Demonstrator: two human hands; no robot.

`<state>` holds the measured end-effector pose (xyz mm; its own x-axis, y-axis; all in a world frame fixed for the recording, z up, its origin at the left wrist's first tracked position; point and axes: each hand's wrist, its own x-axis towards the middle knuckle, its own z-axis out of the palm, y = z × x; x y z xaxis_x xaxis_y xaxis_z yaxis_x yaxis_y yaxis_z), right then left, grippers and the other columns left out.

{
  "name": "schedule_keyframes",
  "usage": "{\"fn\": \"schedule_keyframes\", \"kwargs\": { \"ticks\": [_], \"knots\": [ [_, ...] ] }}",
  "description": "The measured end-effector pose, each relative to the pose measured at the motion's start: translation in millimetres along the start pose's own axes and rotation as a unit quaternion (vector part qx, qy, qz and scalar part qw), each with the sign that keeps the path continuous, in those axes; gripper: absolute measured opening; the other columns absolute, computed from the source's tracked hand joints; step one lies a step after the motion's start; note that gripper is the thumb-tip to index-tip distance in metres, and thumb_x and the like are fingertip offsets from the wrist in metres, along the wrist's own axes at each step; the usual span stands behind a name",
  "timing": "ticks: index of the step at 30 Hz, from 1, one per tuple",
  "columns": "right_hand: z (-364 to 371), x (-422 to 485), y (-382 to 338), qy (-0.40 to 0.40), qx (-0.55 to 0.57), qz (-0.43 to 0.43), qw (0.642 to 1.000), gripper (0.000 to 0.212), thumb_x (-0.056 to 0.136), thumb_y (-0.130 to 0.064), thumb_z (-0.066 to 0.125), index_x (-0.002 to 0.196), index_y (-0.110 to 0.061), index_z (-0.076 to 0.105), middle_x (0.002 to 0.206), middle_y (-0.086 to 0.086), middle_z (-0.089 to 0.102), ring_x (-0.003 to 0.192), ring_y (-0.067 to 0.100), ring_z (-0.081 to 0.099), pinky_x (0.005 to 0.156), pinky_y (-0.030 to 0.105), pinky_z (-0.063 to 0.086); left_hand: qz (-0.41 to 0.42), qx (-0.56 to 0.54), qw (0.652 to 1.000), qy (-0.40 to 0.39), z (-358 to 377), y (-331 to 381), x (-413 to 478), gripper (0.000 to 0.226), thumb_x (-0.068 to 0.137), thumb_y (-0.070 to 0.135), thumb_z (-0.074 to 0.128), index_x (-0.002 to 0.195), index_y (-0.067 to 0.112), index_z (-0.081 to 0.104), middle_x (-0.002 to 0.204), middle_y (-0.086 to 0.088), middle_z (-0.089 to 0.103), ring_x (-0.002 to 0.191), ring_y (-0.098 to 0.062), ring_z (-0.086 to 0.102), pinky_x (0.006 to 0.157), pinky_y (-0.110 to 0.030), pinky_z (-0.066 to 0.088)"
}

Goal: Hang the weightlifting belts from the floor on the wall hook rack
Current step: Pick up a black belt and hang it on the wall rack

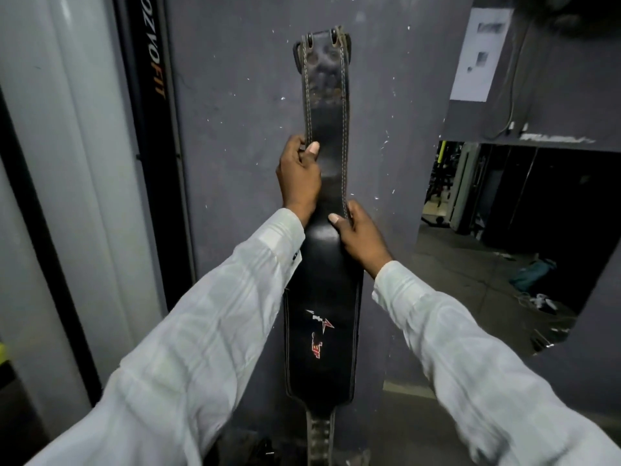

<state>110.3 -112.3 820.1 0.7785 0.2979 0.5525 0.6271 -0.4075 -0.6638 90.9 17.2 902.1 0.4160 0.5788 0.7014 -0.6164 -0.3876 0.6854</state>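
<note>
Along the narrow strap of the weightlifting belt [324, 297], the left hand [297, 176] pinches the left stitched edge, thumb on the face; the right hand [358, 237] grips the right edge lower down, where the strap widens. The belt's long axis runs vertically, flat to the grey wall [235, 163], with its buckle end [324, 45] above both hands and nearer the left. Whether a hook lies behind that end cannot be told.

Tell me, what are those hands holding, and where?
One belt: the left hand grips its left edge on the narrow part, the right hand its right edge, lower, where it widens.
</note>
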Motion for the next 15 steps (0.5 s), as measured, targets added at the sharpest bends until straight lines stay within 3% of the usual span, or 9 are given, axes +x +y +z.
{"fn": "schedule_keyframes", "kwargs": {
  "ticks": [4, 7, 11, 13, 15],
  "knots": [
    [-13.3, -9.0, -11.6, 0.051, 0.08, 0.006, 0.995, 0.047, 0.084, -0.059, 0.06, 0.091, -0.013, 0.053, 0.082, -0.002, 0.064, 0.08, 0.019, 0.061, 0.084, 0.047, 0.052, -0.01, -0.029, 1.0, 0.0, 5.1, 10.3, 16.4, 0.007, 0.095, 0.011, 0.056, 0.091, 0.007, 0.06, 0.067, 0.013, 0.048, 0.057, 0.0, 0.043, 0.061, -0.017, 0.038],
    [-23.1, -16.9, -1.6, -0.039, 0.188, 0.052, 0.98, 0.028, 0.086, -0.042, 0.071, 0.104, -0.021, 0.063, 0.1, -0.003, 0.073, 0.099, 0.019, 0.07, 0.096, 0.047, 0.055, -0.019, -0.045, 0.999, 0.009, 6.2, 17.0, 23.0, 0.011, 0.095, 0.012, 0.056, 0.085, 0.015, 0.054, 0.068, 0.011, 0.049, 0.059, -0.005, 0.043, 0.063, -0.023, 0.039],
    [-22.5, -20.8, -0.6, 0.01, 0.18, 0.01, 0.984, 0.023, 0.083, -0.042, 0.07, 0.1, -0.028, 0.063, 0.102, -0.003, 0.074, 0.099, 0.018, 0.069, 0.099, 0.051, 0.052, -0.014, -0.036, 0.999, 0.007, 11.2, 24.2, 22.0, 0.011, 0.095, 0.012, 0.055, 0.086, 0.017, 0.054, 0.068, 0.011, 0.047, 0.061, -0.01, 0.043, 0.065, -0.025, 0.039],
    [-25.6, -21.2, -4.2, 0.004, 0.208, 0.004, 0.978, 0.017, 0.09, -0.03, 0.069, 0.105, -0.024, 0.064, 0.106, -0.001, 0.073, 0.1, 0.014, 0.068, 0.102, 0.049, 0.051, -0.006, -0.017, 1.0, 0.005, 12.6, 26.5, 22.9, 0.012, 0.096, 0.011, 0.054, 0.085, 0.017, 0.053, 0.066, 0.012, 0.045, 0.06, -0.008, 0.042, 0.063, -0.023, 0.037],
    [-34.6, -22.5, -5.1, -0.05, 0.247, 0.025, 0.968, 0.03, 0.092, -0.021, 0.069, 0.119, -0.013, 0.061, 0.117, 0.006, 0.072, 0.11, 0.018, 0.067, 0.104, 0.047, 0.05, -0.005, -0.008, 1.0, 0.005, 11.6, 29.1, 24.6, 0.009, 0.096, 0.011, 0.053, 0.088, 0.014, 0.056, 0.067, 0.013, 0.045, 0.062, -0.009, 0.043, 0.061, -0.019, 0.036]
  ]
}}
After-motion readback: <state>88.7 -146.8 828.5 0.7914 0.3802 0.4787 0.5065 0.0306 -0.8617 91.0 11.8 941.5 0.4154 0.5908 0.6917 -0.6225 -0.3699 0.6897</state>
